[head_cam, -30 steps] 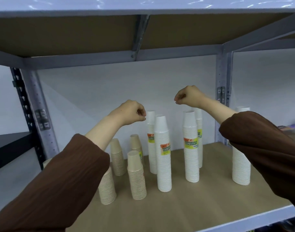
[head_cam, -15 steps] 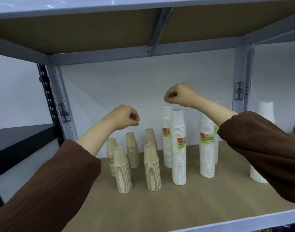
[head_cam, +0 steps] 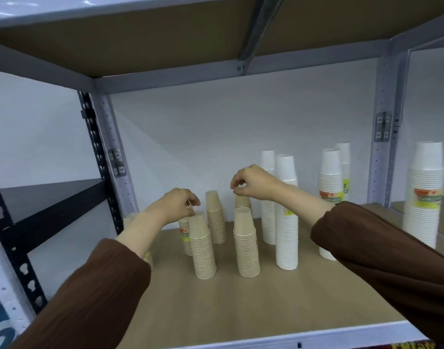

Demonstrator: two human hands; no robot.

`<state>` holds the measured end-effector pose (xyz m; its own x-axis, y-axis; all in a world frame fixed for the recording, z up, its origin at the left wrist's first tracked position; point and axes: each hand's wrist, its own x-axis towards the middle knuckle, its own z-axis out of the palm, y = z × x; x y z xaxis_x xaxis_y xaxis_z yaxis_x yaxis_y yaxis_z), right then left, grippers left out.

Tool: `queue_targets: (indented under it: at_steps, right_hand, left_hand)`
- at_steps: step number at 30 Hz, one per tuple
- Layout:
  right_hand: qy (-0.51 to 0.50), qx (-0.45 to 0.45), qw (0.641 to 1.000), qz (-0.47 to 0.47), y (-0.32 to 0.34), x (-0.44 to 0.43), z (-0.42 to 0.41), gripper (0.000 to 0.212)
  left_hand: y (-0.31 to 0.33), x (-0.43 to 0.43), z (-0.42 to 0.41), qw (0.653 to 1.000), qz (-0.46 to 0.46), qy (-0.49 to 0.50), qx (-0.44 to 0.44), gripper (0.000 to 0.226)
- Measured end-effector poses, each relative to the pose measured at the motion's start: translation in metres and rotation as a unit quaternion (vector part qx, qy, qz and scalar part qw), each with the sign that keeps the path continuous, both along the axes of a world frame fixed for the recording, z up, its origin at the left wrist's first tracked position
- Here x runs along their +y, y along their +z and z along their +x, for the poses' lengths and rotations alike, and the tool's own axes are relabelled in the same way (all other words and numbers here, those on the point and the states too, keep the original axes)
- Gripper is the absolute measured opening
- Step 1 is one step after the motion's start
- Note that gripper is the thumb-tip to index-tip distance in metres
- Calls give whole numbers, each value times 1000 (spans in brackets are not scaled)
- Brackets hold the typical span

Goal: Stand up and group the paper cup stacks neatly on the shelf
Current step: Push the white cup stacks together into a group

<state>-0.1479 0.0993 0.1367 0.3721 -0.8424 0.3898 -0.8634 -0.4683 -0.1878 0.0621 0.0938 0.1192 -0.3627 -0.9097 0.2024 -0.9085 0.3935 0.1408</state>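
Note:
Several tan paper cup stacks stand upright on the shelf board (head_cam: 241, 311): a front left tan stack (head_cam: 203, 248), a front right tan stack (head_cam: 246, 245), and a back tan stack (head_cam: 215, 217). To their right stand tall white cup stacks (head_cam: 286, 212), with a second pair of white stacks (head_cam: 330, 187) further right. My left hand (head_cam: 180, 205) is curled shut, its fingertips at the top of the front left tan stack. My right hand (head_cam: 253, 182) hovers pinched shut just above a rear tan stack (head_cam: 242, 201). Nothing shows in either hand.
The upper shelf's underside (head_cam: 165, 46) hangs low overhead. Grey posts stand at the left post (head_cam: 110, 159) and the right post (head_cam: 387, 122). Another white cup stack (head_cam: 425, 197) stands beyond the right post. A black shelf (head_cam: 52, 197) adjoins on the left.
Both hands have dropped and shifted left, from above the white stacks to just over the tan stacks. The view has turned, so the stacks sit further right.

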Motion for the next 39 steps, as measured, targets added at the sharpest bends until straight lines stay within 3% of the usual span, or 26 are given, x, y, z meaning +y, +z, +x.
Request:
queue_targets:
  at_steps: [25,32,39]
  right_hand:
    - [-38,58,994,86,-24,-109,60,42]
    - [-65,106,986,114,-39,-133,76,34]
    - [-42,76,991,100,-41,-142,76,34]
  left_hand:
    - [-23,-29,19,996,38,-82,-2,38]
    - [-25,-32,23,994,36,-98,12,35]
    - [-21,-33,25,995,33,-97,-4,33]
